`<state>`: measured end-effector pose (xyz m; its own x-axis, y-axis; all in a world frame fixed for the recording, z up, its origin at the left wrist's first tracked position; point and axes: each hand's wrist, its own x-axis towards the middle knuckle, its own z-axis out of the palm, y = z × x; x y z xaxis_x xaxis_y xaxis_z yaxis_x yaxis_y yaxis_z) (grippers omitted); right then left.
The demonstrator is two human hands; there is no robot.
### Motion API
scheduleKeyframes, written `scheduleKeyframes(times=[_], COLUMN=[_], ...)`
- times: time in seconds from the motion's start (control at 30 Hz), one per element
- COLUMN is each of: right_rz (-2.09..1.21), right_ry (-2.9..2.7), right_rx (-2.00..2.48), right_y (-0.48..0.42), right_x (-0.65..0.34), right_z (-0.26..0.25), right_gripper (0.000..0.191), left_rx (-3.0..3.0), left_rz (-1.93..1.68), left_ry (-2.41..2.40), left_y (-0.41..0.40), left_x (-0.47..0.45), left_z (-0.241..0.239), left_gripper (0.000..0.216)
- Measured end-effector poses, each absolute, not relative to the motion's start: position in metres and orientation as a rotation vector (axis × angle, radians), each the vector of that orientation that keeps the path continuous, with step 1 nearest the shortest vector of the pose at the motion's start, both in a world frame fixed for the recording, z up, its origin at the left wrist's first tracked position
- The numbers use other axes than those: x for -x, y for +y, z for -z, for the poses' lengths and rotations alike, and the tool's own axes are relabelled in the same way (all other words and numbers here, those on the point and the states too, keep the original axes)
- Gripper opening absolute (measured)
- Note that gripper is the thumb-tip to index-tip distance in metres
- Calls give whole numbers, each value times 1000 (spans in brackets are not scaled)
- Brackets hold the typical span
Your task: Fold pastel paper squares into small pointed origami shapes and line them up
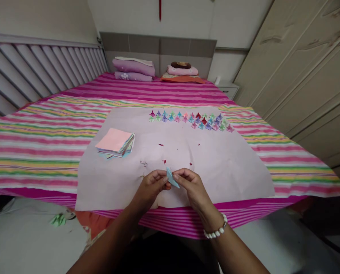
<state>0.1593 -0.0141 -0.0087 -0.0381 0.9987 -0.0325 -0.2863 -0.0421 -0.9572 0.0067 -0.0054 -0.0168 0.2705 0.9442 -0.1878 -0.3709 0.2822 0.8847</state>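
Both my hands meet over the near edge of a large pale pink sheet (215, 163) spread on the bed. My left hand (152, 187) and my right hand (190, 184) each pinch a small folded light blue paper piece (172, 179) between fingertips. A white bead bracelet (216, 230) circles my right wrist. A stack of square coloured papers (115, 142), pink on top, lies to the left on the sheet. Several small folded paper shapes (191, 120) in many colours sit in rows at the sheet's far side.
The bed has a pink, yellow and green striped cover (38, 137). Folded purple bedding (133, 69) and a pillow (183, 72) lie at the headboard. A wardrobe (307, 64) stands at the right. Tiny paper scraps (160, 145) dot the sheet. A green paper bit (58, 219) lies on the floor.
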Motion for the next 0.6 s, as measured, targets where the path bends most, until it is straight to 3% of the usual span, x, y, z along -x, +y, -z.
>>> scheduleKeyframes(times=[0.33,0.6], right_rz=[-1473,-1285], right_ry=[-973,-1205], right_rx=[991,1093], right_y=[-14,-10], right_x=[-162,-161], right_z=[8,11], right_gripper=[19,16], left_rx=[-883,-1044], left_rz=[-992,-987], left_ry=[823,1003], left_y=[-2,0], left_x=[-4,-4], left_z=[19,20], left_gripper=[27,25])
